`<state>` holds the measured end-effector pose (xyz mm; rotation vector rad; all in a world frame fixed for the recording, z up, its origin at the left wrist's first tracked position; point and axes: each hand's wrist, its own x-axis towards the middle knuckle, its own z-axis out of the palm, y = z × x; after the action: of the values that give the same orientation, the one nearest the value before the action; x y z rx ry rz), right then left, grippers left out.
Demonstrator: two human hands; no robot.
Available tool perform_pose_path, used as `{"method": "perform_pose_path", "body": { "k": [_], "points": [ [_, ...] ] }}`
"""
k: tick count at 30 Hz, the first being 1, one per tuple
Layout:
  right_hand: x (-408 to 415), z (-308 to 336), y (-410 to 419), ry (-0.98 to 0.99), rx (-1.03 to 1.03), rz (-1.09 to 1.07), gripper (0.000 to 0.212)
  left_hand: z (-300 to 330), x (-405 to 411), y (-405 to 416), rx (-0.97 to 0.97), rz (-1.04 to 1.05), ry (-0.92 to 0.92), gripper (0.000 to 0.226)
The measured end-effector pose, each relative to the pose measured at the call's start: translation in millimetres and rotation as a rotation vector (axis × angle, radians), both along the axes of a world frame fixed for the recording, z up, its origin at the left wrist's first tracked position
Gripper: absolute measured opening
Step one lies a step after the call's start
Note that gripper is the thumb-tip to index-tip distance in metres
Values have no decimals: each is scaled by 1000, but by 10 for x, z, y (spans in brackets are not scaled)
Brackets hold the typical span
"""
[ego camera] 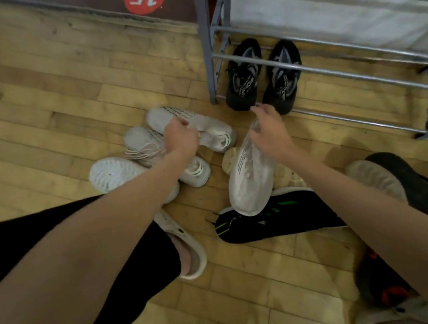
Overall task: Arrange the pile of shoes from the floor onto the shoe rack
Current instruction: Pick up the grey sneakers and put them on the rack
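A pile of shoes lies on the wooden floor in front of a grey metal shoe rack. A pair of black sneakers stands on the rack's lowest bars. My left hand is closed on a white sneaker with a green heel mark, which lies on its side. My right hand grips the end of another white sneaker, held sole up over a black sneaker with green stripes. More white sneakers lie under my left arm.
A white shoe sole faces up at the left of the pile. A black shoe with a grey sole lies at the right, a black and red one lower right. My foot in a white clog rests near the pile.
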<state>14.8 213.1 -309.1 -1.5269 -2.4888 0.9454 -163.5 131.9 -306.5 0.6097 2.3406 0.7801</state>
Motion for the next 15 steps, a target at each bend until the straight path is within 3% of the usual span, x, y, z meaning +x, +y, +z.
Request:
{"method": "perform_pose_path", "body": {
  "k": [4, 7, 9, 15],
  "points": [
    [-259, -66, -179, -114, 22, 187, 64, -157, -45, -457, -154, 189, -129, 32],
    [-421, -137, -238, -218, 43, 361, 68, -221, -42, -648, -275, 200, -363, 66],
    [-525, -198, -213, -284, 30, 435, 75, -223, -35, -680, -306, 193, -447, 76],
    [-823, -439, -114, -447, -46, 438, 94, -144, -90, -495, -417, 41, -464, 67]
  ]
}}
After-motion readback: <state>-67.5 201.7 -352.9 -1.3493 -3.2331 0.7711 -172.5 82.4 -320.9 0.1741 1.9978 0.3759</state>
